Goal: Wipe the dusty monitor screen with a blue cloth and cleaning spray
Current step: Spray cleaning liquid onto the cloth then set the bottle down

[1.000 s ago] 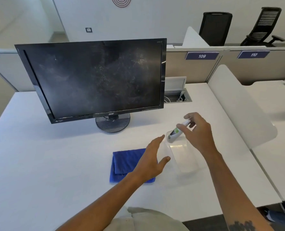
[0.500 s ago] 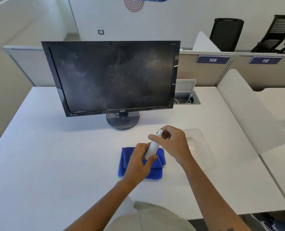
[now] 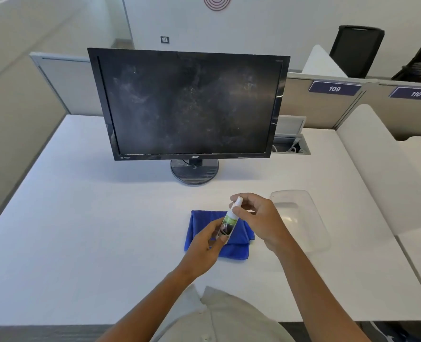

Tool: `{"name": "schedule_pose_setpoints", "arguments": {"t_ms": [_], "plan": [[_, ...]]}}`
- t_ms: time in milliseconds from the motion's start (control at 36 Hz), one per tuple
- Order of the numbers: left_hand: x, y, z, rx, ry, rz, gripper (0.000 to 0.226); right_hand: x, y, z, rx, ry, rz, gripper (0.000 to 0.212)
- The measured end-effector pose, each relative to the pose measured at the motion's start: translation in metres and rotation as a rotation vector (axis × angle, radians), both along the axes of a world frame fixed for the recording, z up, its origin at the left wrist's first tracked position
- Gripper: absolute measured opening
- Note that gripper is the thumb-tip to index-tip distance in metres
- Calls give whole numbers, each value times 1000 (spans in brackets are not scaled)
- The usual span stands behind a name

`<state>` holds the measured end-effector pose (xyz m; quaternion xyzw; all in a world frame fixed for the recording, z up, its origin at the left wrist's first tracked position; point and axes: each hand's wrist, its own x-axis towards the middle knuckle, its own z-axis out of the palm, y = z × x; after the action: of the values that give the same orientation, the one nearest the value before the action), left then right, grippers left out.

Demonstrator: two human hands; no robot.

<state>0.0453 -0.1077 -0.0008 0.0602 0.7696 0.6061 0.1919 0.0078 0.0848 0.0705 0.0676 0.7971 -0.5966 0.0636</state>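
Note:
A black monitor [image 3: 189,104] with a dusty, smeared screen stands on a round base at the back of the white desk [image 3: 81,230]. In front of it lies a folded blue cloth [image 3: 199,225], partly hidden by my hands. My left hand [image 3: 204,248] grips the lower body of a small white spray bottle [image 3: 229,220] with a green label, held tilted above the cloth. My right hand [image 3: 258,218] pinches the bottle's white top between thumb and fingers.
A clear plastic tray [image 3: 300,218] rests on the desk to the right of the cloth. A cable hatch [image 3: 291,144] is set into the desk behind the monitor. A white divider [image 3: 377,164] borders the right side. Office chairs [image 3: 357,50] stand beyond the partition.
My right hand lifted the spray bottle from the clear tray and brought it left over the cloth. My left hand took hold of its body. The bottle now stands more upright.

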Motion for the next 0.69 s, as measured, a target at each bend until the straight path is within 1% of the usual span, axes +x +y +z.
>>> {"name": "schedule_pose_setpoints", "arguments": {"t_ms": [194, 389, 528, 639, 694], "plan": [[-2, -1, -7, 3, -5, 37, 45, 2, -1, -3, -105, -56, 46, 35], [-6, 1, -12, -26, 3, 63, 45, 2, 0, -5, -191, -71, 79, 40], [-6, 5, -11, 31, -40, 1, 42, 6, 3, -13, -309, -116, 85, 32], [-2, 8, -10, 98, -112, -25, 41, 14, 3, -24, -393, -182, 90, 38], [0, 9, -9, 129, -132, -35, 39, 19, 2, -30, -441, -209, 94, 46]]}}
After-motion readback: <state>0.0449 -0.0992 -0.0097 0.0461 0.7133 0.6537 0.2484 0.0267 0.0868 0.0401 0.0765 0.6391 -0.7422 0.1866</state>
